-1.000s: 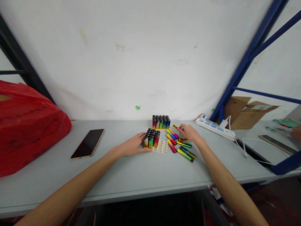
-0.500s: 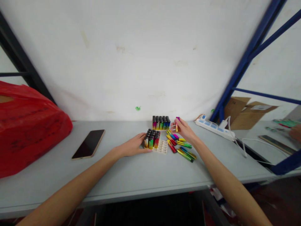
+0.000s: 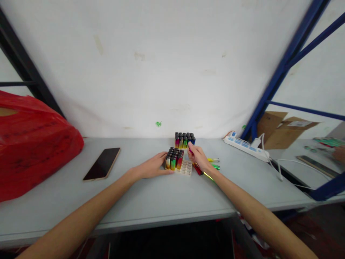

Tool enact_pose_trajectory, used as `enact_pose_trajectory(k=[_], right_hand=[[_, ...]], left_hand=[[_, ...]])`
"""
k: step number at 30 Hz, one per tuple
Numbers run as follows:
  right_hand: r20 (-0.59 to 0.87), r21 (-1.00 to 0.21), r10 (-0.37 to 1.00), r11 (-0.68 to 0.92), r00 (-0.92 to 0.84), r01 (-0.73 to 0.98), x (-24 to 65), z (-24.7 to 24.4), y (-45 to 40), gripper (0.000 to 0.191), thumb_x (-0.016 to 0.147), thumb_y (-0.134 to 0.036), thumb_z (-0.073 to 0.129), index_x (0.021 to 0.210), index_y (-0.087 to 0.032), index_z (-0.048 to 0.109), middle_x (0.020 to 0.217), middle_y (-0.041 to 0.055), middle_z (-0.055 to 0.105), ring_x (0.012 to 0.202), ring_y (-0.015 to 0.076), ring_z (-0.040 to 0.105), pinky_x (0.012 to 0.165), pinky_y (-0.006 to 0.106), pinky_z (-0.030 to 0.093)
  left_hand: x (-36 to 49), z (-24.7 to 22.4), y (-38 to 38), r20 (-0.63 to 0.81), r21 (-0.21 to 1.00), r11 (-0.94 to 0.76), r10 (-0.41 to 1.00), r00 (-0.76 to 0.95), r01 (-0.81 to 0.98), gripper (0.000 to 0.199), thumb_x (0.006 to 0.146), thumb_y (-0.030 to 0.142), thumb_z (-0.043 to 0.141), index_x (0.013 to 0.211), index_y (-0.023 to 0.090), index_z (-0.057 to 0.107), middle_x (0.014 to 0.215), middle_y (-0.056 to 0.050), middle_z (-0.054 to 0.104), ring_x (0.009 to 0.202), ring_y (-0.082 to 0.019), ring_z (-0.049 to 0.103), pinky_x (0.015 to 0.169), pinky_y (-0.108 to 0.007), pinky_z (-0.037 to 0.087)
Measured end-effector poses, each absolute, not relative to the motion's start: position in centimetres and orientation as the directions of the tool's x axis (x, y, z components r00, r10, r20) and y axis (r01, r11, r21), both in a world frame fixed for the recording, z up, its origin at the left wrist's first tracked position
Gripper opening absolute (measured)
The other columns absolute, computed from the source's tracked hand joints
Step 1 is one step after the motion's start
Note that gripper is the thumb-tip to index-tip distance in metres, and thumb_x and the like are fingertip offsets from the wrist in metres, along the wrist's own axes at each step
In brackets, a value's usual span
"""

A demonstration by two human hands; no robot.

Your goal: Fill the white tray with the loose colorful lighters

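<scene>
My left hand [image 3: 155, 167] rests on the table around the left side of a white holed tray [image 3: 187, 168], thumb along the front and fingers behind. Shiny multicoloured lighters [image 3: 173, 163] with black tops stand upright in the tray's left part; holes show at its right. My right hand [image 3: 198, 157] is closed on a purple-pink lighter [image 3: 190, 145], just above the right part of the tray. Under and beside that hand lie loose lighters [image 3: 216, 167], partly hidden. A second block of upright lighters [image 3: 184, 139] stands behind, near the wall.
A phone [image 3: 102, 163] lies flat at the left, beside a red plastic bag [image 3: 35, 147]. At the right are a white power strip [image 3: 245, 145] with cables, a blue metal frame [image 3: 272, 79] and a cardboard box [image 3: 283, 131]. Another person's hand [image 3: 340, 154] shows at the far right edge.
My right hand has moved left and towards me with the lighter, from beside the rear block to over the front tray. My left hand stays in place.
</scene>
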State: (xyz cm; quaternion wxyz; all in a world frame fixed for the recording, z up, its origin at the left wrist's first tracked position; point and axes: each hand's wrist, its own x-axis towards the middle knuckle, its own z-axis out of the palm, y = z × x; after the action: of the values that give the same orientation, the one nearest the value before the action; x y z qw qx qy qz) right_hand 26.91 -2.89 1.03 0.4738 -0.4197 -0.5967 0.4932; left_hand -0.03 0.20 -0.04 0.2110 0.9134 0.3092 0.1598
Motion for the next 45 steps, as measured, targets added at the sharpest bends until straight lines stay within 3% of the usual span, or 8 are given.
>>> enact_pose_trajectory(k=[11,19,27,33,37,40,43,45], right_hand=[[-0.003,-1.0,0.977,-0.004,-0.212,-0.005,26.8,1.5,-2.8,0.054,0.095,-0.067,0.048,0.061,-0.028,0.033,0.053,-0.0086,0.023,0.048,0.0092,0.012,0.046,0.027,0.011],[0.032,-0.999,0.966,0.037,-0.256,0.016,26.9,1.7,-2.9,0.068,0.086,-0.087,0.06,0.063,-0.025,0.042,0.056,-0.0091,0.022,0.049,0.0086,0.014,0.048,0.025,0.012],[0.03,-0.999,0.983,0.035,-0.181,0.026,26.9,1.6,-2.9,0.054,0.095,-0.066,0.051,0.062,-0.027,0.037,0.054,-0.0083,0.024,0.049,0.0093,0.013,0.046,0.026,0.013],[0.069,-0.996,0.97,0.08,-0.235,0.038,27.1,1.7,-2.9,0.067,0.091,-0.086,0.057,0.068,-0.024,0.048,0.059,-0.0091,0.025,0.05,0.0091,0.016,0.047,0.025,0.013],[0.173,-0.979,0.954,0.194,-0.246,0.063,27.3,2.5,-3.6,0.07,0.092,-0.093,0.053,0.084,-0.023,0.058,0.066,-0.0069,0.037,0.052,0.0113,0.029,0.048,0.026,0.024],[0.29,-0.893,0.903,0.375,-0.317,0.25,27.6,3.8,-4.8,0.062,0.102,-0.083,0.047,0.091,-0.024,0.059,0.073,-0.0032,0.052,0.061,0.0151,0.047,0.059,0.028,0.04],[0.427,-0.63,0.788,0.611,-0.443,0.479,27.8,5.0,-6.0,0.051,0.106,-0.07,0.054,0.088,-0.023,0.061,0.084,0.003,0.063,0.079,0.0202,0.057,0.076,0.033,0.045],[0.471,-0.48,0.724,0.69,-0.504,0.542,27.8,5.3,-6.4,0.046,0.106,-0.064,0.06,0.086,-0.023,0.063,0.089,0.0056,0.065,0.084,0.0221,0.058,0.079,0.034,0.044]], left_hand=[[-0.1,0.1,0.0,0.179,0.486,-0.723,0.633,0.753,0.491,0.083,0.094,0.071,0.076,0.157,0.021,0.058,0.167,-0.016,0.055,0.156,-0.038,0.05,0.137,-0.051,0.034],[0.1,0.2,0.0,0.136,0.479,-0.712,0.638,0.758,0.514,0.08,0.095,0.07,0.074,0.156,0.02,0.06,0.169,-0.018,0.051,0.157,-0.039,0.048,0.137,-0.052,0.031],[0.0,0.2,0.0,0.17,0.483,-0.73,0.62,0.766,0.484,0.075,0.095,0.068,0.075,0.153,0.022,0.063,0.166,-0.015,0.055,0.155,-0.038,0.05,0.136,-0.051,0.035],[0.1,0.3,0.0,0.157,0.487,-0.716,0.635,0.756,0.5,0.079,0.094,0.071,0.075,0.154,0.021,0.063,0.167,-0.016,0.055,0.156,-0.04,0.05,0.136,-0.051,0.035],[0.1,0.3,-0.1,0.16,0.485,-0.719,0.632,0.758,0.497,0.08,0.094,0.072,0.075,0.155,0.022,0.061,0.166,-0.015,0.055,0.155,-0.039,0.051,0.136,-0.051,0.035],[0.0,0.2,-0.1,0.173,0.487,-0.722,0.632,0.755,0.493,0.08,0.093,0.072,0.075,0.155,0.022,0.061,0.165,-0.015,0.057,0.154,-0.04,0.052,0.136,-0.051,0.036],[0.0,0.1,-0.1,0.191,0.485,-0.729,0.628,0.755,0.483,0.08,0.094,0.074,0.073,0.154,0.022,0.061,0.164,-0.015,0.058,0.153,-0.039,0.053,0.135,-0.051,0.037],[0.0,0.1,-0.2,0.197,0.485,-0.73,0.627,0.754,0.481,0.082,0.093,0.075,0.073,0.155,0.022,0.06,0.163,-0.016,0.058,0.153,-0.039,0.052,0.134,-0.05,0.038]])
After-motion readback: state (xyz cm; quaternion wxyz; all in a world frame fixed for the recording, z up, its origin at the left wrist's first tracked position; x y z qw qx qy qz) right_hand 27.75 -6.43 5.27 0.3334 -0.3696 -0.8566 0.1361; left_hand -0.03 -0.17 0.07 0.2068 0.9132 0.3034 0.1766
